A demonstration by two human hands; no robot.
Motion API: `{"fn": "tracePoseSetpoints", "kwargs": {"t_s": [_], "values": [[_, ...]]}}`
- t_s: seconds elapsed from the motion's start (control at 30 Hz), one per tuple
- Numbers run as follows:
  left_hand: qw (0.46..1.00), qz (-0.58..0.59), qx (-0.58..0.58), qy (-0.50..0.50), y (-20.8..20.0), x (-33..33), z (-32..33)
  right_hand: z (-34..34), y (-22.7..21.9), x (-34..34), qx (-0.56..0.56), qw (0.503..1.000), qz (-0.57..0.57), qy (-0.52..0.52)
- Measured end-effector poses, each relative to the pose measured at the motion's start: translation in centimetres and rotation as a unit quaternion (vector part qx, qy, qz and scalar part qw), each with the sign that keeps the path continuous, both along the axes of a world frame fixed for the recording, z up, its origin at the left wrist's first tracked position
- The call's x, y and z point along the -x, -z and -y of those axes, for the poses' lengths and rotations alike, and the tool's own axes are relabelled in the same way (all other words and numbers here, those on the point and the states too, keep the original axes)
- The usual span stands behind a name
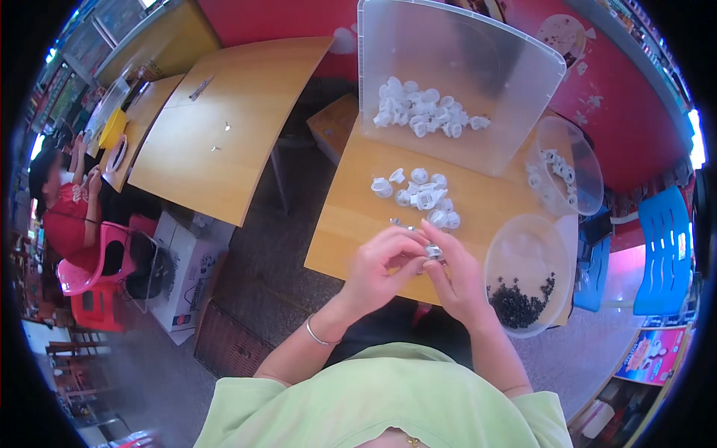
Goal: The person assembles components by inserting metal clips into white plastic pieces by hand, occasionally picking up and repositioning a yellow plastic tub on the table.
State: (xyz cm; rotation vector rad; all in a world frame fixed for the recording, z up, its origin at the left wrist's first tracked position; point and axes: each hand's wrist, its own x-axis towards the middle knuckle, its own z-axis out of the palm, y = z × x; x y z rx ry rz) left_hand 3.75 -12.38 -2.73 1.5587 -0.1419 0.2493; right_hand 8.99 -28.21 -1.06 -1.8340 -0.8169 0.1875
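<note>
Small pale fitting (433, 252) in the head view sits pinched between the left hand (382, 267) and right hand (460, 280), above the smooth wood-toned table's (340, 228) near edge; its direction and long axis are indistinct. Rounded white plastic pieces (426, 196) lie beyond. Both hands curl inward.

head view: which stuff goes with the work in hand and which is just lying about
Likely with the work:
small part, at the fingertips of the left hand and right hand
white parts on the table
clear bin of white pieces
round tub of black bits

Apparently just about:
blue chair
carton
red stool
</note>
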Motion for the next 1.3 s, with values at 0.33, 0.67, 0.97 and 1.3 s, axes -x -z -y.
{"fn": "tracePoseSetpoints", "kwargs": {"t_s": [0.33,0.67,0.97,1.3], "values": [[0.834,0.34,-0.411,-0.142,-15.2,2.3,1.0,7.7,-2.1,-7.8,0.11,0.961,0.141,0.213],[0.795,0.398,-0.458,-0.017,-17.6,3.3,2.3,21.4,-2.0,-19.8,0.303,0.781,0.431,0.336],[0.852,0.272,-0.432,-0.114,-11.6,3.4,-2.3,6.0,-0.2,0.1,0.11,0.974,0.2,-0.001],[0.896,0.021,-0.427,-0.122,7.1,-8.9,-7.5,3.6,7.5,3.0,0.172,0.974,0.075,0.129]]}}
